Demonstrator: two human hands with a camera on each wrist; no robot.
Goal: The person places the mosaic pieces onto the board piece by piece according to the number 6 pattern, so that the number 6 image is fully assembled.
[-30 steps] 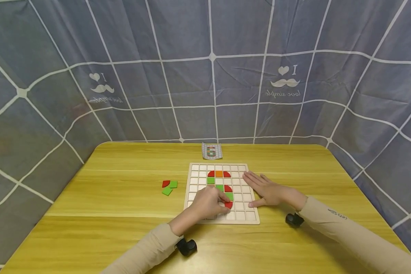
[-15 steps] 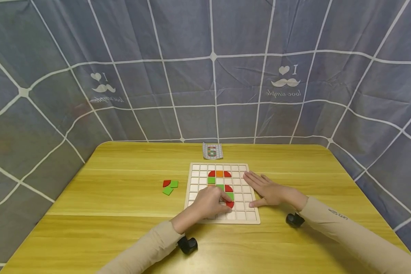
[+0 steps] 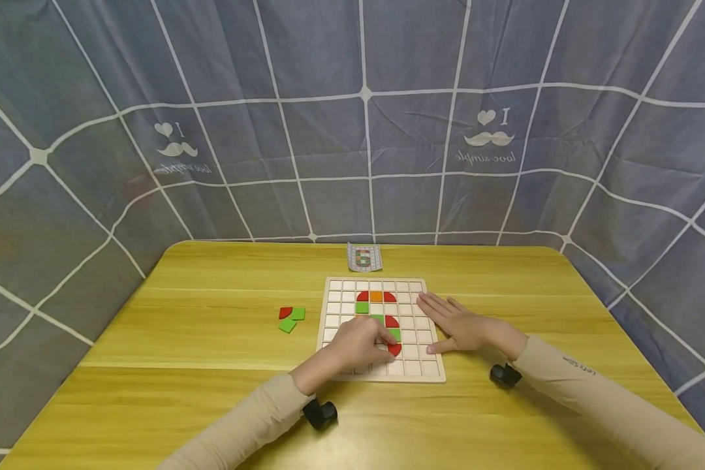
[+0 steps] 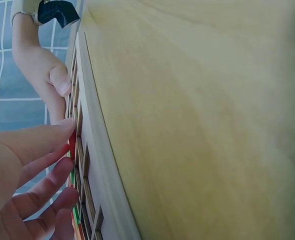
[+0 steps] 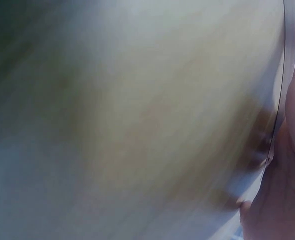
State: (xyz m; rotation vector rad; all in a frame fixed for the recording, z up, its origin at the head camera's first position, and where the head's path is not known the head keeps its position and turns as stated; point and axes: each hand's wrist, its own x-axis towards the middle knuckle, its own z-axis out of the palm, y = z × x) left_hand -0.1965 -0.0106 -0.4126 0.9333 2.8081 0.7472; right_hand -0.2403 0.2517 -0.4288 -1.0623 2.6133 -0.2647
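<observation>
A wooden grid board [image 3: 418, 369] lies on the table, with several red, green and orange tiles set in its cells. My left hand [image 3: 360, 342] reaches over its lower middle and pinches a red quarter-circle tile [image 3: 395, 350] between thumb and index finger, at a cell below a green square tile [image 3: 395, 335]. In the left wrist view, the thumb and fingertips meet the red tile [image 4: 72, 144] right at the board's surface. My right hand [image 3: 463, 328] rests with straight, spread fingers along the right edge of the board. Cells under the left palm are hidden.
Left of the board lie a loose red quarter-circle tile [image 3: 284, 313] and two green square tiles, one green tile [image 3: 288, 324] nearer me. A small printed pattern card [image 3: 364, 258] lies behind the board. A grey checked curtain [image 3: 329, 137] surrounds the table's [image 3: 211, 326] far sides.
Both hands keep almost the same places, the left still at the red quarter-circle tile. The view shifts very slightly.
</observation>
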